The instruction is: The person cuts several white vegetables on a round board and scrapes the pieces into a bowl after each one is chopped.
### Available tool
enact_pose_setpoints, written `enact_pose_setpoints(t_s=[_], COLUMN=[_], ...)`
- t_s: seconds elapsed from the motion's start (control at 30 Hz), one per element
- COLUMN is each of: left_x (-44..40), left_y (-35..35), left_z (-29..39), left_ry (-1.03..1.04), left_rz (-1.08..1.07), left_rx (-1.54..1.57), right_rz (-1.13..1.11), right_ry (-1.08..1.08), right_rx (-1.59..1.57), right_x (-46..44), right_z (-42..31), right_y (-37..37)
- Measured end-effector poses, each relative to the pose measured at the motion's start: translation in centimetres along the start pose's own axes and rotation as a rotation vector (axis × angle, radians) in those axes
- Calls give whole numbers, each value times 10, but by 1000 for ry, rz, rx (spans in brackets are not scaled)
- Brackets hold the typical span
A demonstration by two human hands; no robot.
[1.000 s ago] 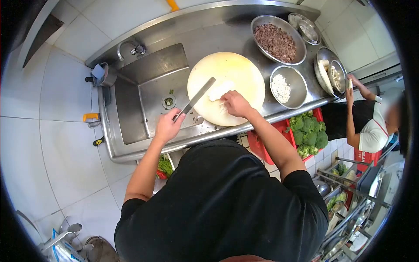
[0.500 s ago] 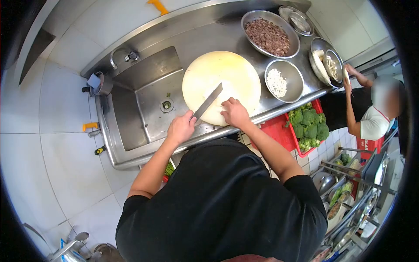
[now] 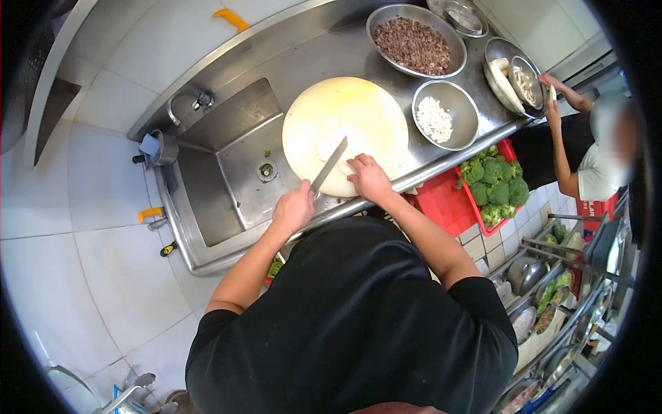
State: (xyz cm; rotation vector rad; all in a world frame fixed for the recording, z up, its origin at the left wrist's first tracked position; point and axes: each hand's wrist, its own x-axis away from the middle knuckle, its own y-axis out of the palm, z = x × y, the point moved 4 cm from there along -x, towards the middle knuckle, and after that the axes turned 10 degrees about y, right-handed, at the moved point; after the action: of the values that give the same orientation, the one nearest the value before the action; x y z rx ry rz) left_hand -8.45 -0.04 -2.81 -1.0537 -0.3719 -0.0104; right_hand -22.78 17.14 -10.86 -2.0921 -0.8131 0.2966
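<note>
Left hand [image 3: 294, 209] grips a knife [image 3: 331, 163] mid-frame; right hand [image 3: 370, 180] curls, its hold unclear. Slicing seems underway; the next stroke needs right hand clear.

A steel sink [image 3: 203, 200] fills the left of the frame, with a round drain [image 3: 267, 172] in its floor and a faucet [image 3: 202, 101] at its back edge. Beside it, at the left, hangs a small pot [image 3: 166, 148]; an orange handle [image 3: 150, 214] shows just below. Another orange handle [image 3: 232, 20] sits at the upper left. Toward the upper right, a steel bowl [image 3: 458, 54] holds reddish-brown bits [image 3: 412, 45]. At right, broccoli [image 3: 498, 178] lies in a red crate [image 3: 445, 203], near a person in a white shirt [image 3: 597, 176]. A metal rack [image 3: 560, 252] stands at the lower right.
</note>
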Motion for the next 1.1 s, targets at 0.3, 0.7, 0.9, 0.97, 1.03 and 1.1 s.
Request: enact_pose_setpoints(t_s=[0.3, 0.7, 0.9, 0.97, 1.03, 1.1], left_x=[1, 5, -8, -3, 6, -1], left_y=[-9, 5, 26, 15, 4, 31], left_z=[19, 43, 41, 54, 65, 52], left_ry=[2, -11, -41, -42, -51, -92], left_rz=[-59, -93, -83, -91, -118, -95], left_rx=[-14, -37, -66, -62, -50, -33], right_rz=[-66, -125, -83, -92, -90, -86], right_ry=[-58, -90, -127, -122, -114, -128], right_rx=[-42, -51, -89, -96, -96, -98], right_x=[-7, -12, -10, -5, -3, -4], right_z=[-8, -10, 0, 2, 5, 8], right_y=[-18, -21, -21, -22, -25, -25])
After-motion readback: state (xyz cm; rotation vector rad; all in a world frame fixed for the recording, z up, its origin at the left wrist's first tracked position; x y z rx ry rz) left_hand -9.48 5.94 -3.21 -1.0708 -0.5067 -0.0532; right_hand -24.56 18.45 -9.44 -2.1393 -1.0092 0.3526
